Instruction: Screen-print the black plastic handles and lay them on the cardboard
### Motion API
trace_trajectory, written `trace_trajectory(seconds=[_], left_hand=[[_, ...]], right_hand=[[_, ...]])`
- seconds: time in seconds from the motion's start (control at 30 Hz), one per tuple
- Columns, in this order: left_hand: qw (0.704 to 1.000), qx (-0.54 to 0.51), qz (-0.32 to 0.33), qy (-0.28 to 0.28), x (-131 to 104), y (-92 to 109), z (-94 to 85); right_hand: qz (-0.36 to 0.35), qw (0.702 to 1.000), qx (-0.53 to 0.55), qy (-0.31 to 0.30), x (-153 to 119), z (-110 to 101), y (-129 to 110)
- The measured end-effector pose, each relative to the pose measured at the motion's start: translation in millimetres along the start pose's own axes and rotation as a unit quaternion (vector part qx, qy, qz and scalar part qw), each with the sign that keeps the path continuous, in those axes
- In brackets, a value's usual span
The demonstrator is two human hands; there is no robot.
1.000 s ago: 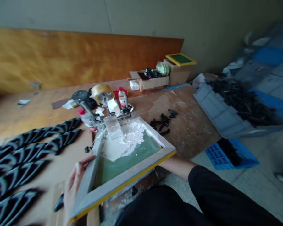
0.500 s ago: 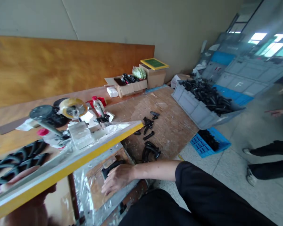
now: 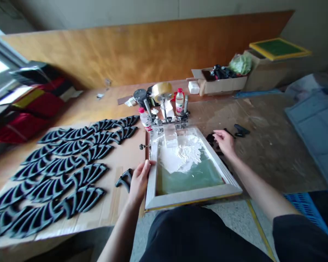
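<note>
At the left, rows of curved black parts (image 3: 90,177) lie on a cardboard sheet (image 3: 127,145) covering the desk (image 3: 262,153); a single black part (image 3: 124,178) lies nearer the frame. The left hand (image 3: 139,180) rests its fingertips on the left rail of the screen frame (image 3: 192,197); whether its grip closes around the rail cannot be told. The frame lies at the near centre, white paste (image 3: 190,150) over the far part of its green mesh. Beyond it stand two red-capped bottles (image 3: 179,102), their red-and-white labels too small to read; no other lettering is legible. At the right, the right hand (image 3: 225,143) has bent fingers beside small black pieces (image 3: 241,130); whether it pinches one cannot be told. The step in hand appears to be picking up a piece; the next move calls for a secure pinch and a steady frame.
</note>
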State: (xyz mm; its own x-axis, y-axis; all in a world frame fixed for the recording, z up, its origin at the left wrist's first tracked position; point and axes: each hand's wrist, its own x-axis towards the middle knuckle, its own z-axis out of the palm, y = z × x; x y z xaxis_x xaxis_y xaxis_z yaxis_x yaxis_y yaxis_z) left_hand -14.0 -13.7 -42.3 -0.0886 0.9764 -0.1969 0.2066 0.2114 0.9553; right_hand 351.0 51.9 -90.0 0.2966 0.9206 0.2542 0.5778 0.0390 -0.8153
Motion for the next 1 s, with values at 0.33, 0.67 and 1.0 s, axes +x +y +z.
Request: trace_trajectory(seconds=[0.33, 0.67, 1.0], left_hand=[[0.994, 0.095, -0.030, -0.035, 19.9, -101.4, 23.4], [0.992, 0.118, -0.045, -0.028, 25.7, -108.8, 20.3], [0.990, 0.132, -0.045, -0.019, 24.7, -104.6, 19.7]], right_hand=[[-0.287, 0.896, -0.260, -0.216, 0.2, 110.2, -107.1], [-0.466, 0.778, -0.255, -0.337, -65.6, 83.9, -81.5], [-0.465, 0.817, -0.212, -0.269, -72.4, 82.7, -71.0]])
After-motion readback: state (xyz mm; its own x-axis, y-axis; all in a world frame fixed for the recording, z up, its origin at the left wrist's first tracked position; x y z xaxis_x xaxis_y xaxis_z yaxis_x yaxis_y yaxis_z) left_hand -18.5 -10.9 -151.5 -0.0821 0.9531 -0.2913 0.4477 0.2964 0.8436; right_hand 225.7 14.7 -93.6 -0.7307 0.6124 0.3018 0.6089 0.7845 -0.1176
